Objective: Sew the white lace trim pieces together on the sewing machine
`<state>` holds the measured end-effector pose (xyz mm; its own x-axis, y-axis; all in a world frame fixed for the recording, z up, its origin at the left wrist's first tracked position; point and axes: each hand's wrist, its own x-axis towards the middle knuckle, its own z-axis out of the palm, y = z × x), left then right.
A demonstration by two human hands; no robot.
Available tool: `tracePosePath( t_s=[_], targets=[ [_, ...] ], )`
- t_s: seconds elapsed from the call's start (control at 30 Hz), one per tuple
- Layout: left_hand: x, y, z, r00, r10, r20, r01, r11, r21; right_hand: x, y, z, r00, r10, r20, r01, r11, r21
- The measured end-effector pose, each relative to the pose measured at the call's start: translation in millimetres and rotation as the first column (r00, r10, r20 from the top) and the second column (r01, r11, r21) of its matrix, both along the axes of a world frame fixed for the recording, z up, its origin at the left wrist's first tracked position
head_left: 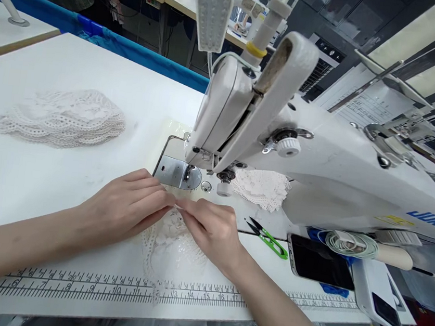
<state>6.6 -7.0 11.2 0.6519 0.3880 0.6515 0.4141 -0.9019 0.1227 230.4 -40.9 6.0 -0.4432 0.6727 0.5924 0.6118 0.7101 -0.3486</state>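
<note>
My left hand (134,203) and my right hand (210,227) meet just in front of the sewing machine (231,107). Both pinch the upper edge of a white lace piece (176,244) between thumb and fingers, fingertips almost touching. The rest of the lace hangs down over the table toward the printed ruler. Close behind my left fingers is the metal needle plate (175,172), with the presser foot (188,173) over it. My fingers cover the part of the lace that they grip.
A stack of white lace pieces (65,117) lies at the left; more lace (261,189) sits under the machine arm. To the right are green thread snips (267,238), a phone (320,261) and a white device (377,294). A ruler strip (101,288) runs along the front edge.
</note>
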Motion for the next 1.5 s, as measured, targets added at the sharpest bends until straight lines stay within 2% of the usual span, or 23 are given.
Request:
tracePosePath(
  t_s=[0.07,0.17,0.27,0.37,0.4,0.47,0.5,0.53,0.57,0.6,0.63,0.67,0.73,0.8,0.87,0.93,1.0,1.07,1.17,1.23,1.27,1.37,1.5],
  targets=[
    [0,-2,0.0,1.0,0.028,0.01,-0.027,0.997,-0.071,1,0,1.9,0.994,-0.015,0.11,-0.011,0.973,0.228],
    [0,-3,-0.4,0.999,0.036,0.036,-0.03,0.99,-0.137,2,1,7.9,0.98,-0.012,0.196,-0.086,0.872,0.482],
    [0,-3,-1.3,0.997,0.003,0.077,0.007,0.991,-0.136,2,0,13.0,0.977,0.021,0.212,-0.138,0.82,0.555],
    [1,-3,-1.0,0.992,0.019,0.127,0.009,0.977,-0.212,2,-2,14.9,0.977,0.038,0.208,-0.153,0.805,0.573],
    [1,-4,-0.4,0.989,0.034,0.145,0.006,0.964,-0.267,3,-3,15.7,0.978,0.044,0.202,-0.152,0.816,0.558],
    [2,-7,1.3,0.986,0.038,0.161,0.038,0.895,-0.444,6,-5,19.0,0.981,0.079,0.175,-0.145,0.903,0.405],
    [2,-8,2.0,0.988,0.021,0.15,0.068,0.825,-0.561,8,-6,21.9,0.983,0.111,0.143,-0.144,0.958,0.247],
    [2,-9,2.4,0.992,-0.005,0.128,0.09,0.735,-0.672,10,-6,25.3,0.985,0.141,0.095,-0.146,0.988,0.042],
    [3,-9,2.4,0.995,-0.031,0.096,0.094,0.649,-0.755,11,-6,29.0,0.987,0.157,0.037,-0.148,0.972,-0.182],
    [3,-10,1.8,0.997,-0.052,0.062,0.081,0.599,-0.797,12,-6,32.3,0.988,0.151,-0.014,-0.145,0.914,-0.379],
    [4,-10,0.6,0.998,-0.055,0.026,0.054,0.606,-0.794,13,-5,34.8,0.992,0.121,-0.047,-0.127,0.848,-0.515],
    [5,-9,-1.1,0.999,-0.04,-0.011,0.019,0.663,-0.748,12,-3,36.1,0.996,0.076,-0.05,-0.091,0.804,-0.588],
    [6,-8,-5.3,0.998,0.028,-0.059,-0.056,0.827,-0.559,10,3,33.9,1.0,-0.022,0.013,0.025,0.796,-0.605],
    [7,-6,-9.1,0.991,0.105,-0.079,-0.126,0.93,-0.345,7,9,26.7,0.989,-0.103,0.105,0.144,0.828,-0.542],
    [8,-5,-11.2,0.985,0.15,-0.084,-0.163,0.971,-0.175,4,14,17.7,0.973,-0.155,0.173,0.222,0.841,-0.494],
    [8,-5,-11.5,0.986,0.143,-0.089,-0.146,0.989,-0.026,2,18,9.8,0.96,-0.179,0.215,0.261,0.849,-0.46],
    [8,-9,-11.1,0.986,0.124,-0.112,-0.113,0.988,0.103,2,21,4.6,0.951,-0.181,0.251,0.275,0.866,-0.417],
    [8,-15,-11.0,0.979,0.145,-0.144,-0.118,0.975,0.186,4,23,2.1,0.931,-0.197,0.308,0.295,0.902,-0.315],
    [9,-23,-12.2,0.96,0.206,-0.191,-0.172,0.969,0.179,7,20,2.5,0.885,-0.264,0.382,0.277,0.961,0.022],
    [10,-24,-13.4,0.955,0.216,-0.203,-0.192,0.973,0.13,8,15,4.5,0.893,-0.275,0.356,0.197,0.95,0.241],
    [11,-23,-13.9,0.957,0.211,-0.2,-0.194,0.976,0.103,7,13,5.4,0.907,-0.262,0.331,0.164,0.941,0.295],
    [11,-15,-14.3,0.968,0.175,-0.18,-0.173,0.985,0.024,5,7,5.8,0.916,-0.243,0.32,0.161,0.952,0.26],
    [9,-8,-13.7,0.971,0.143,-0.19,-0.151,0.988,-0.028,4,8,0.8,0.854,-0.276,0.441,0.223,0.96,0.171]
  ],
)
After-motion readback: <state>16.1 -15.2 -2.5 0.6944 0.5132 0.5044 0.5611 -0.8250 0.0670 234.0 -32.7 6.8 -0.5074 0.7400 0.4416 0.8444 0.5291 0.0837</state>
